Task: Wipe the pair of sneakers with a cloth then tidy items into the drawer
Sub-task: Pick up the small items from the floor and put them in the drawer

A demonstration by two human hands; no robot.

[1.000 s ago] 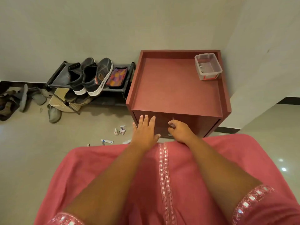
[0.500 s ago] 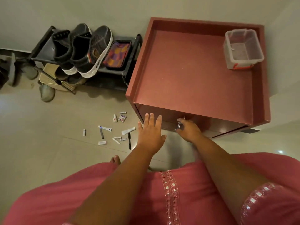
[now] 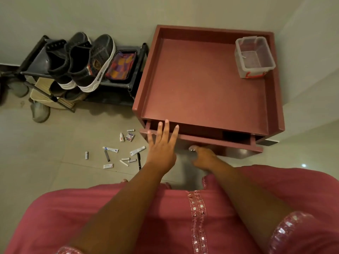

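A: In the head view, where is the drawer?
B: The drawer (image 3: 200, 139) is pulled partly out of the red cabinet (image 3: 207, 79). The right hand (image 3: 203, 156) has its fingers curled at the drawer front; I cannot tell what they hold.
A: And the other hand?
B: The left hand (image 3: 161, 145) is flat, fingers straight and spread, over the drawer's left edge. The sneakers (image 3: 80, 61) stand on the shoe rack (image 3: 135, 74). Small items (image 3: 119, 153) lie on the floor (image 3: 55, 153).

Drawer (image 3: 200, 139) interior mostly dark; labels on small floor items (image 3: 119, 153) too tiny to read.
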